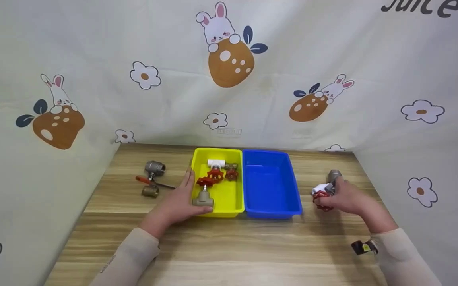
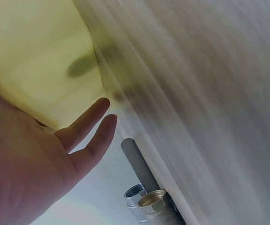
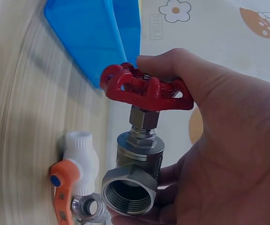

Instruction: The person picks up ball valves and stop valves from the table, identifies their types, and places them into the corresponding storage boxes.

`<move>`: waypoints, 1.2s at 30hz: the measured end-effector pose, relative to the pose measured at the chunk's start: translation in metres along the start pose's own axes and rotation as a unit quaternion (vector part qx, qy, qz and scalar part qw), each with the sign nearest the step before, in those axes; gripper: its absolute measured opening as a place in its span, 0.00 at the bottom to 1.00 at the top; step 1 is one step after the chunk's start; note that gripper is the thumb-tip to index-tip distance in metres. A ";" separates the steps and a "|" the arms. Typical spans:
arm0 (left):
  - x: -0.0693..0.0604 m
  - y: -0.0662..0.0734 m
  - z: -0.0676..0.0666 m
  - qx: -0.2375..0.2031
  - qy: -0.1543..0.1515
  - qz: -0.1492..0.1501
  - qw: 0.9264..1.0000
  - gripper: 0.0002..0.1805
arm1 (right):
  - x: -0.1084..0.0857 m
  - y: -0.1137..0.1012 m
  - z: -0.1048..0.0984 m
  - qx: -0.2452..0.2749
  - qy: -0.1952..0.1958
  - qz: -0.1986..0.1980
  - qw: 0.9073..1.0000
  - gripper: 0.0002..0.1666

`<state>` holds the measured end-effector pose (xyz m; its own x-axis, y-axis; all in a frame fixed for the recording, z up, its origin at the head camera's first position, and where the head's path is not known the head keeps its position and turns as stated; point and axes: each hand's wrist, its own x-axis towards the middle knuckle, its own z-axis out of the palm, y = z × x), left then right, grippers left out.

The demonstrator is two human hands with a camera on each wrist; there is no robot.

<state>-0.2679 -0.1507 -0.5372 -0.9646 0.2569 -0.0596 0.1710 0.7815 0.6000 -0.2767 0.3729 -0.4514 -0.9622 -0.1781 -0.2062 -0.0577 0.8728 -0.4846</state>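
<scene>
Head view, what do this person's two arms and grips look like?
Both arms wear pale beige sleeves. The left sleeve carries small dark lettering; the right sleeve has a black item with a yellow-green patch at its cuff. The left grip and right grip wear no gloves.

Rabbit-print pale sheeting behind wood-grain table.

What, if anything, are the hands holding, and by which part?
The right hand holds a metal valve, thumb on its red wheel, fingers behind its body. The left hand, fingers straight, rests against the yellow bin, gripping nothing.
</scene>
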 end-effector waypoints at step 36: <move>0.000 0.000 0.000 -0.001 -0.008 -0.008 1.000 0.79 | 0.018 -0.042 0.004 -0.019 0.058 -0.054 0.997 0.66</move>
<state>-0.2683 -0.1504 -0.5377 -0.9637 0.2541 -0.0823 0.1557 0.7846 0.6002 -0.2904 0.3313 -0.4380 -0.9740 -0.2203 -0.0531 -0.1711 0.8684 -0.4654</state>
